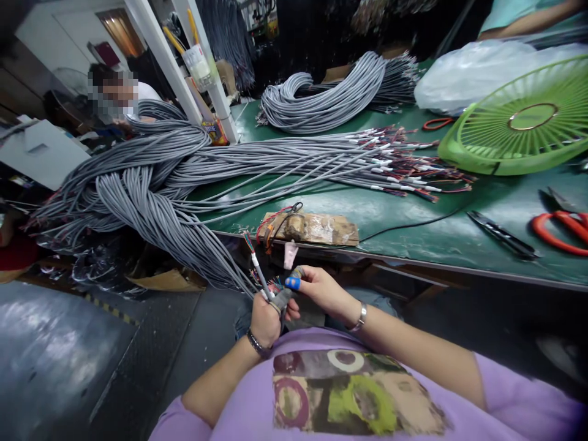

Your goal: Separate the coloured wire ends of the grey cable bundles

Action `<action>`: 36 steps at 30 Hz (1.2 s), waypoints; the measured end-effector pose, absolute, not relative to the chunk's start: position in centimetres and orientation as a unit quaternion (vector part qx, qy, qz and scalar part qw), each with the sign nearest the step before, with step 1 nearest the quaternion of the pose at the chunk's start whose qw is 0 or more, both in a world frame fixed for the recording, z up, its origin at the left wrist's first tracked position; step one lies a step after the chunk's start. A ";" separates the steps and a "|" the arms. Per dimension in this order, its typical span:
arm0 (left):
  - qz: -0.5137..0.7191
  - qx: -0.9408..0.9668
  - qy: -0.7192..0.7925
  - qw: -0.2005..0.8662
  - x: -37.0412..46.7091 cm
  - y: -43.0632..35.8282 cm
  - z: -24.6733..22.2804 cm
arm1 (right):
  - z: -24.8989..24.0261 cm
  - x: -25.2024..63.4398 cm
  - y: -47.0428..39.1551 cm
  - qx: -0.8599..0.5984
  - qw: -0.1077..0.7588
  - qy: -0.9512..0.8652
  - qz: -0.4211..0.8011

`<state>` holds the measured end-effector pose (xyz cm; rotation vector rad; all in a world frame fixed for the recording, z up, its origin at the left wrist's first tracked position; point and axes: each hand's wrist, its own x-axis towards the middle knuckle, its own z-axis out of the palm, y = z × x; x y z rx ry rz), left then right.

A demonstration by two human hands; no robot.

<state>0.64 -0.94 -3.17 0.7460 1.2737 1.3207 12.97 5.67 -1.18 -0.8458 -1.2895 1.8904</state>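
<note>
My left hand [269, 318] is closed around the ends of several grey cables [261, 275], just off the table's front edge. A grey covering wraps its thumb. Thin coloured wires [275, 283] fan out from the cable ends above the fist. One cable end with a white sleeve sticks up higher. Close against these wires, my right hand [316, 288] has thumb and forefinger pinched together, with blue tape round one finger and a grey covering on another. Whatever lies in that pinch is too small to make out. The held cables run left into a large hanging bundle [138, 190].
On the green table [404, 226] is a wooden board [331, 229] with wires and a brown block. Cable ends [390, 162], a coiled bundle [326, 92], a green fan [528, 119], black-handled pliers [503, 236] and red-handled scissors [563, 229] lie around. A person [114, 92] is at left.
</note>
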 end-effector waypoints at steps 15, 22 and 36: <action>0.524 0.332 0.541 0.567 0.2 -0.9 -3.2 | -1.7 12.8 6.4 -0.265 0.270 -0.498 0.780; 0.517 0.345 0.547 0.561 0.3 -0.8 -2.9 | -1.8 12.8 6.0 -0.337 0.321 -0.477 0.745; 0.514 0.294 0.493 0.638 -0.3 0.2 -0.2 | -2.1 13.9 9.3 -0.282 0.299 -0.262 0.873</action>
